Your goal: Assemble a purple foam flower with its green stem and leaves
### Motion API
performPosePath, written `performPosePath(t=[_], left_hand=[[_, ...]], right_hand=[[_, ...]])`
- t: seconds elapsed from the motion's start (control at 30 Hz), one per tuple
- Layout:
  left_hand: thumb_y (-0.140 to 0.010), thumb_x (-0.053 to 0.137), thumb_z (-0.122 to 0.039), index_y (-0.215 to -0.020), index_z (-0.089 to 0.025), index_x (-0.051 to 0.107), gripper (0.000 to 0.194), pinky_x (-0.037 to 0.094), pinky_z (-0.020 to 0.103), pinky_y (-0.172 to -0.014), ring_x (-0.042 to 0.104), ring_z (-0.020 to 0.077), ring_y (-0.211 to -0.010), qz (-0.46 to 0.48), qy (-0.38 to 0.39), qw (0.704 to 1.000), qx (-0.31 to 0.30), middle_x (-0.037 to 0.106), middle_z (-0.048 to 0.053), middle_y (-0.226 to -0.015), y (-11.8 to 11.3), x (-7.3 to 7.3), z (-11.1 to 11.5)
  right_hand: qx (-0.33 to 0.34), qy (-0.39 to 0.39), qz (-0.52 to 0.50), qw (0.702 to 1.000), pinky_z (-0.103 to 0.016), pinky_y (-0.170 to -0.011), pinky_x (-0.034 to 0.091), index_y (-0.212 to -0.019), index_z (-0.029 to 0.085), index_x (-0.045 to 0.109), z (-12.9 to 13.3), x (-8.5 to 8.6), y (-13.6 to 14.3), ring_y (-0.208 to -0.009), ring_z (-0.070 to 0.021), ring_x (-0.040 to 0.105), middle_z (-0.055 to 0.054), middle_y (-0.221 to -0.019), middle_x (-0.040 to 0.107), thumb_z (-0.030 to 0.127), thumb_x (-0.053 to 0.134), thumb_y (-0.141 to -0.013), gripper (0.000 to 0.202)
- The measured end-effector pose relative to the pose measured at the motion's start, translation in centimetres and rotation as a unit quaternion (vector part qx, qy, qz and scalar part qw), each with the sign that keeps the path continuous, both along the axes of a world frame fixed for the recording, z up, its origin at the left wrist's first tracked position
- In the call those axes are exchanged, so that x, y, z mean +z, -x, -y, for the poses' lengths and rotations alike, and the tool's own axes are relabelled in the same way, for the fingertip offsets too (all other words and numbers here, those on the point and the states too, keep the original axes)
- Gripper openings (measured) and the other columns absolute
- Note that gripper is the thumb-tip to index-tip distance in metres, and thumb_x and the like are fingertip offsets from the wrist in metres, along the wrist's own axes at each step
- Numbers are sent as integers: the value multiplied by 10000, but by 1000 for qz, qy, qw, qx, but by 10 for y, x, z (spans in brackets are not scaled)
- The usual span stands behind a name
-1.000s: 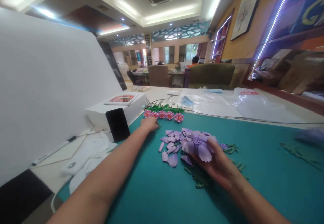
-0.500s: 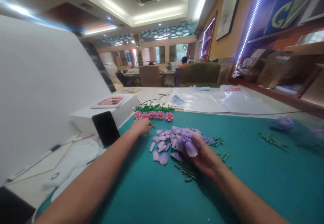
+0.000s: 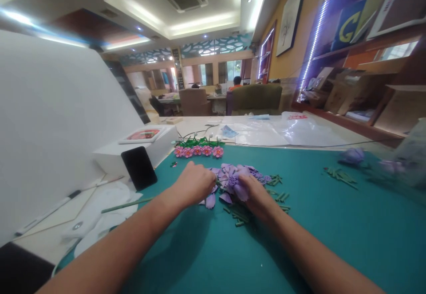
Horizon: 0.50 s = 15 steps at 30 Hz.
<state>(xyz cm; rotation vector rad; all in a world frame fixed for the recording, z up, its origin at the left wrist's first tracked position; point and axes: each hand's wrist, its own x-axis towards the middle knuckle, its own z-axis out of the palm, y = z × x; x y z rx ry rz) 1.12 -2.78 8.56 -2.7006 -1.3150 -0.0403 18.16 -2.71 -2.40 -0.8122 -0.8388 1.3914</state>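
My right hand (image 3: pixel 258 193) is closed on a purple toy flower (image 3: pixel 240 185), petals spread, with a small lattice-like piece showing at its centre. Just left of that flower, my left hand (image 3: pixel 196 182) has its fingers pinched together, back of the hand toward me. Something thin and greenish shows by its fingertips, too small to name. Loose purple petals (image 3: pixel 210 201) lie on the green mat (image 3: pixel 206 254) under and around both hands, some hidden by them. Dark green stem pieces (image 3: pixel 240 215) lie below my right hand, with more short green pieces (image 3: pixel 282 196) beside it.
Pink flowers (image 3: pixel 197 150) with green leaves line the mat's far edge. A dark phone-like slab (image 3: pixel 138 167) leans against a white box (image 3: pixel 163 141) at left. Clear plastic sheets (image 3: pixel 266 132) lie beyond. More purple flowers (image 3: pixel 353 155) and green pieces (image 3: pixel 340 176) are at right.
My left hand has moved right and nearer, from the small pieces by the pink flowers to beside the purple flower. My right hand still holds that flower. The view has shifted slightly.
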Motion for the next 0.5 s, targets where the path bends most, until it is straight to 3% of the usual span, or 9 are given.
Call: performPosePath(t=[0.17, 0.3, 0.5], left_hand=[[-828, 512, -152, -602, -170, 629, 255, 324, 349, -683, 608, 246, -710, -58, -21, 998, 1, 653, 100, -603, -6, -1, 5], [-831, 505, -138, -607, -159, 631, 257, 325, 345, -658, 622, 257, -718, -78, -31, 996, -4, 655, 105, -595, -10, 2, 9], [-844, 521, -149, -639, -150, 643, 239, 332, 353, -664, 646, 281, -746, -88, -32, 996, -8, 670, 108, -616, -10, 4, 10]], right_hand=[[-31, 3, 25, 999, -278, -674, 490, -989, 189, 635, 4, 3, 3, -736, -179, 628, -15, -839, 707, 410, 711, -677, 390], [-37, 21, 55, 998, -260, -622, 475, -1076, 178, 613, 7, 7, 4, -689, -165, 624, -7, -820, 706, 432, 707, -676, 483], [-46, 14, 62, 997, -254, -634, 480, -1101, 177, 607, 3, 2, 5, -760, -179, 649, -40, -943, 721, 435, 703, -669, 512]])
